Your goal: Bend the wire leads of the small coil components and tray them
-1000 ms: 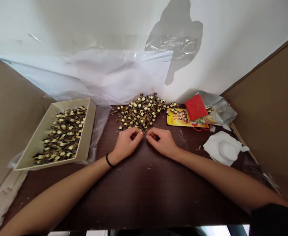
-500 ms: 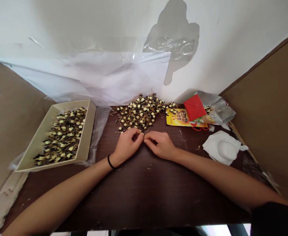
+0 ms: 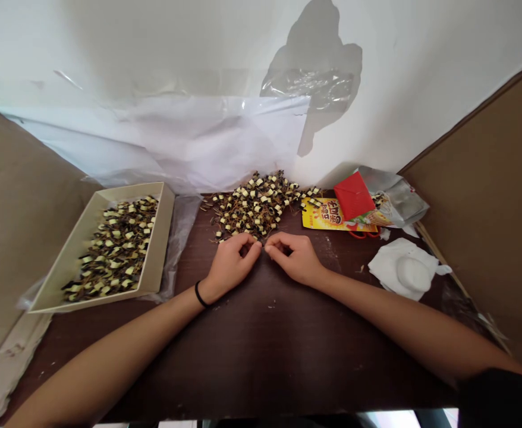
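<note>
Dark table (image 3: 261, 356), component pile (image 3: 257, 205) just beyond hands (image 3: 232, 261) (image 3: 300, 260)

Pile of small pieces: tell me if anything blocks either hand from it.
Nothing visible stands between the left hand or the right hand and the pile, which lies just beyond both. The yellow packet lies to the right, out of the way.

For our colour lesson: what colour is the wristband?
The wristband is black; the head view shows it.
</note>
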Tool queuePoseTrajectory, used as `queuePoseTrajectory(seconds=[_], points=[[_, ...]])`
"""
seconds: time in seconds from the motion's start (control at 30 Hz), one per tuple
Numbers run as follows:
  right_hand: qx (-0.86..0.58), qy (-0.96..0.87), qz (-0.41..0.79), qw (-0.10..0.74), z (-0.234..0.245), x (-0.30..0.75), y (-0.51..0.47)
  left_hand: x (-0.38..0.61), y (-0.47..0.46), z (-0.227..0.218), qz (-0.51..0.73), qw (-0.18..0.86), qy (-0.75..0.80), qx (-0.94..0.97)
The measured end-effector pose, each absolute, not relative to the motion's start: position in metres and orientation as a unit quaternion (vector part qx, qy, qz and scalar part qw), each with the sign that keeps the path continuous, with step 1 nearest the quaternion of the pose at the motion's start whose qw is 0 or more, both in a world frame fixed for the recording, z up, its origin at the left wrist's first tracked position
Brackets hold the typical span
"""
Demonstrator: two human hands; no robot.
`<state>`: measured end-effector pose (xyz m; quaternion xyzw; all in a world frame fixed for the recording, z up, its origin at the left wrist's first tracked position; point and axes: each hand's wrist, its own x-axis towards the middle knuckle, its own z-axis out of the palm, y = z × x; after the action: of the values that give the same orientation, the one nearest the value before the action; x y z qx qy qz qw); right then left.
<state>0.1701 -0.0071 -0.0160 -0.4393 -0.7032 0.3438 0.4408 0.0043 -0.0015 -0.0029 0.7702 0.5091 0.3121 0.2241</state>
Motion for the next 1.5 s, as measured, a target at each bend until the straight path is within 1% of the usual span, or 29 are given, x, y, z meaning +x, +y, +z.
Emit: queuePoseTrajectory(seconds=[0.1, 0.2, 1.37, 1.5], points=[[-0.470, -0.665, 0.376, 0.442, -0.0166, 0.1700, -0.0041, 0.0038, -0.0019, -0.0020, 0.311, 0.230, 0.507, 0.770], [-0.490, -0.655, 0.384, 0.429, -0.0178, 0.1696, -0.0023, 0.0037, -0.0025, -0.0016, 0.310, 0.231, 0.504, 0.772], [-0.474, -0.711, 0.349, 0.384, -0.0184, 0.1709, -0.0013, 0.0008, -0.0020, 0.0025, 0.290, 0.266, 0.449, 0.802], [-0.482, -0.708, 0.345, 0.383, -0.0183, 0.1705, -0.0011, 0.0004, -0.0044, 0.0014, 0.289, 0.266, 0.411, 0.822]])
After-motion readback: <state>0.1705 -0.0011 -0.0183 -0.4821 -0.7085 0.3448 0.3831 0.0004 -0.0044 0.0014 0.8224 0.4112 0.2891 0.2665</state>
